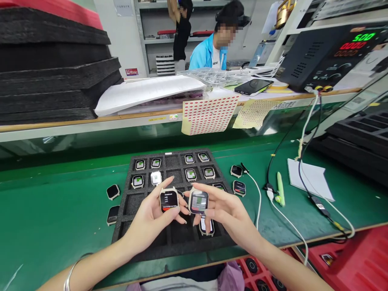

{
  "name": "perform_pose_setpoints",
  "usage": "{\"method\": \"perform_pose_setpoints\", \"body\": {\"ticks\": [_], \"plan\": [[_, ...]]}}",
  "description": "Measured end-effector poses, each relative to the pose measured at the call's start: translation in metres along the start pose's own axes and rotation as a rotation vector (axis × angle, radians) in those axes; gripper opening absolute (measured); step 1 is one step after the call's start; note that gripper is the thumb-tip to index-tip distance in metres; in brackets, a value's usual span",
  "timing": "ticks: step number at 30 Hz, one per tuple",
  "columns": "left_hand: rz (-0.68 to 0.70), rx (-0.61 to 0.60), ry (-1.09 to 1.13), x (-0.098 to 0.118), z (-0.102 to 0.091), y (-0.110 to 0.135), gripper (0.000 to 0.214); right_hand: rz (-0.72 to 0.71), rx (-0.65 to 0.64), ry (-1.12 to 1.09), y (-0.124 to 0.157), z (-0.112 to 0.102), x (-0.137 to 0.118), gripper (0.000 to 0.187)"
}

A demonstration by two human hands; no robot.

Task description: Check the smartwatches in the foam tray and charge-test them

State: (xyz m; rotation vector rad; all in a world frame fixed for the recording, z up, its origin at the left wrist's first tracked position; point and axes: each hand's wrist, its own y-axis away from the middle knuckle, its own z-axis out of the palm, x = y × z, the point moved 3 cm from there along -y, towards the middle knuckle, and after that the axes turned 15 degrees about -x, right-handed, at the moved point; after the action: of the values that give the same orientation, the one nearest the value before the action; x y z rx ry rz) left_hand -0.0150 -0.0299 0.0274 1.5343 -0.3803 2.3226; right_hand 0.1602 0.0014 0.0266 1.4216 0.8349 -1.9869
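My left hand (pixel 151 220) holds a beige smartwatch body with a dark screen (pixel 169 200) above the black foam tray (pixel 127 202). Beside it, my right hand (pixel 226 212) grips a second watch body with a lit grey and green screen (pixel 199 202). The two watches almost touch. Several more watch bodies sit in the tray's cells, such as one (pixel 156 178) behind my left hand. Another watch (pixel 206 226) lies in a cell under my right fingers.
Loose watches lie on the green mat at the left (pixel 112 191) and right (pixel 239 188). Cables (pixel 257 194), a green pen (pixel 280 188) and white paper (pixel 309 178) lie to the right. A power supply (pixel 330 52) and sticker sheets (pixel 209 115) are on the shelf. A person in blue (pixel 209 52) sits behind.
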Motion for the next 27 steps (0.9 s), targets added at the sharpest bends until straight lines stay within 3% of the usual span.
{"method": "perform_pose_setpoints", "body": {"ticks": [8,15,18,22,27], "plan": [[0.051,-0.051,-0.012,-0.001,-0.001,0.001,0.051,0.061,0.144,0.142,0.002,0.0,0.0,0.026],[-0.018,0.075,-0.062,0.0,-0.005,-0.005,0.05,0.053,-0.016,0.106,0.007,0.003,-0.003,0.037],[0.005,0.057,-0.03,-0.001,-0.008,-0.004,0.057,0.058,-0.031,0.157,0.007,0.005,-0.005,0.048],[0.052,-0.011,0.008,0.0,-0.009,0.0,0.069,0.073,0.005,0.207,0.006,0.006,0.001,0.043],[0.016,0.033,-0.012,-0.003,-0.01,0.008,0.068,0.115,-0.048,0.303,0.006,0.007,0.009,0.053]]}}
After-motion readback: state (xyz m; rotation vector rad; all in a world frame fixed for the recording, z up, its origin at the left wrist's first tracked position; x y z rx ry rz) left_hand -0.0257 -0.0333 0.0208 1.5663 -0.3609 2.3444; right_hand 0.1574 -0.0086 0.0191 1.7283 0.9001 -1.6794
